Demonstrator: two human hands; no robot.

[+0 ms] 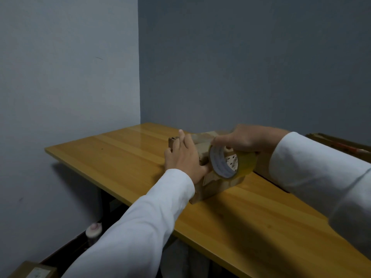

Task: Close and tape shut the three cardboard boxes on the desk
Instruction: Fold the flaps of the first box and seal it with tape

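1. Two grey walls meet in a corner behind the long yellow wooden desk (112, 155), whose far left end is bare, as is its wide near strip in front of the box.
2. One brown cardboard box (212, 187) sits near the middle of the desk, flaps folded down, with its near corner pointing toward the camera.
3. Another flattened brown cardboard box (339, 144) lies at the far right edge, partly hidden behind the right white sleeve (321, 167), which hangs above the desk beside the middle box.
4. Below the left edge of the desk stand a dark desk leg (105, 199), a small pale bottle (93, 232) on the floor, and the corner of a further cardboard box (34, 270) at the bottom left.
5. Left hand (184, 159) lies flat on the box top, fingers straight and pressing the flaps, thumb pointing toward the roll.
6. Right hand (247, 138) grips a roll of clear yellowish packing tape (232, 162) from above, fingers curled over its rim, holding it upright against the box's near top edge.
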